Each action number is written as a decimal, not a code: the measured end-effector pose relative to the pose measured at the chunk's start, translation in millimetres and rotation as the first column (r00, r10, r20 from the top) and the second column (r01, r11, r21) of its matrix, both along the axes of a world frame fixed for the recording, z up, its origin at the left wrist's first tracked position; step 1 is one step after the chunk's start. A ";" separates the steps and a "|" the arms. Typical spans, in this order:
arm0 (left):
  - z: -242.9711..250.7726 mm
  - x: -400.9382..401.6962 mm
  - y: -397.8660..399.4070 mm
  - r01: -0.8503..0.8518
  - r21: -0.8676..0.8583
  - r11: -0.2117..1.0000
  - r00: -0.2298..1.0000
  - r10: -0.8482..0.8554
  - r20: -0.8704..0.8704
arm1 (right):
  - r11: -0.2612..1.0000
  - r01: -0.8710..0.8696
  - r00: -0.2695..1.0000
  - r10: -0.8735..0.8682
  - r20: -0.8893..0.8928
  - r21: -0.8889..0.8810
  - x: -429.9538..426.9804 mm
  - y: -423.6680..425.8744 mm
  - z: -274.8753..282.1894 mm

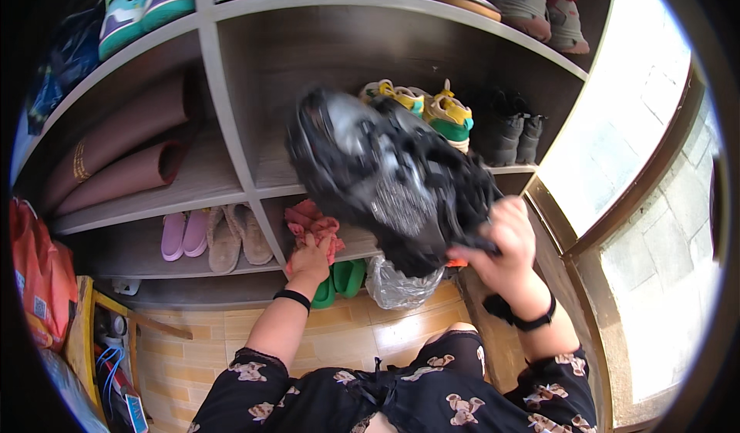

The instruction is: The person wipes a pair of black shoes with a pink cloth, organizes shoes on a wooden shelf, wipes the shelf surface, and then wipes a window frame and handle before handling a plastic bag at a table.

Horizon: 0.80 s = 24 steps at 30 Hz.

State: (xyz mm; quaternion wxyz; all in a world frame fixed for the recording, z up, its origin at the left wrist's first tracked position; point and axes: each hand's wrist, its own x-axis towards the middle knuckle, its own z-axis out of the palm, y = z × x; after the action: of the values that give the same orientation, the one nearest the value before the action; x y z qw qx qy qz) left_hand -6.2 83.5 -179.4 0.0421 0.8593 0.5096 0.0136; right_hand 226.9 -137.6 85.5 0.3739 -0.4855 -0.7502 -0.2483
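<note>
My right hand grips one end of a bulky black item with silvery, glittery patches, blurred by motion. It looks like a bag or footwear, but I cannot tell which. It hangs before the shoe shelves and hides part of them. My left hand holds a crumpled pink-red cloth at the lower middle compartment. Behind the black item stand yellow, green and white sneakers; to their right is a pair of black boots.
Rolled brown mats lie in the left compartment, above purple slippers and beige fuzzy slippers. Green slippers and a clear plastic bag are low down ahead. A yellow wooden frame stands left; a door frame is right.
</note>
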 end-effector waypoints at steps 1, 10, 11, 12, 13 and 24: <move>-5.2 -8.8 -0.1 -0.023 0.007 1.000 1.000 0.023 0.000 | 1.000 -0.003 0.998 0.003 -0.065 0.005 -12.8 22.1 6.9; -3.3 -10.4 -0.8 -0.006 0.064 0.998 0.999 0.009 -0.052 | 0.961 0.246 0.938 -0.270 -0.216 -0.130 -86.3 166.3 49.3; -3.3 -10.1 -0.3 0.007 0.052 0.999 0.997 -0.003 -0.078 | 0.957 0.277 0.946 -0.288 -0.151 -0.086 -88.6 179.9 47.8; -10.5 -17.4 3.3 -0.013 0.072 0.997 0.997 0.018 -0.069 | 0.949 0.289 0.946 -0.304 -0.114 -0.130 -100.3 193.8 47.7; -9.9 -16.2 4.4 -0.002 0.073 0.997 0.998 0.007 -0.068 | 0.931 0.326 0.938 -0.340 -0.069 -0.166 -105.3 201.4 50.1; -2.9 -21.7 0.5 0.000 0.049 0.999 1.000 0.000 0.003 | 0.968 0.087 0.994 -0.070 -0.081 0.235 -119.4 206.3 18.1</move>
State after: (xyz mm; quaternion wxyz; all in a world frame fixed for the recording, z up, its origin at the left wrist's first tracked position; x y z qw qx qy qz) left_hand -27.9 84.0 -182.3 0.0219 0.8599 0.5092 0.0275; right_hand 107.5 68.7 103.6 0.4459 -0.4753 -0.6812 -0.3334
